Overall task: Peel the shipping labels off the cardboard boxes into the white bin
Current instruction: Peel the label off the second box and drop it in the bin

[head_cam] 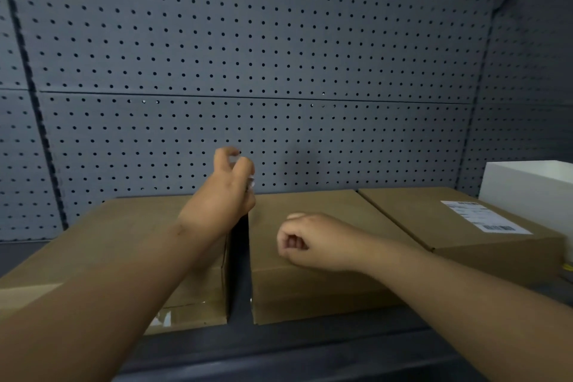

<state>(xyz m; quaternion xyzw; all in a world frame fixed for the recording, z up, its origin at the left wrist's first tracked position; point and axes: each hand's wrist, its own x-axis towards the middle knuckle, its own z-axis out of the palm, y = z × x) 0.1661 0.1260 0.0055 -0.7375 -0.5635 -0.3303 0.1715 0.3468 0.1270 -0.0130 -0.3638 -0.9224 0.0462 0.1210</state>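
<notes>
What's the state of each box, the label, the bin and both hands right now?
left box: closed, no label visible on top
middle box: closed, top bare
right box: closed, label on top
shipping label: stuck flat, unpeeled
white bin: behind right box, contents hidden
left hand: raised, pinching something small and blurred
right hand: loosely fisted, empty

Three cardboard boxes sit side by side on a dark shelf (279, 347) before a grey pegboard wall (248, 49): the left box (124, 236) and middle box (322, 260) are split by a narrow dark gap, and the right box (449, 220) bears a white shipping label (483, 216) on its top. The left hand (228, 186) is raised above the gap, fingers pinching something small and pale, too blurred to identify. The right hand (313, 240) rests loosely curled on the middle box, with the white bin (527, 186) at the far right.
</notes>
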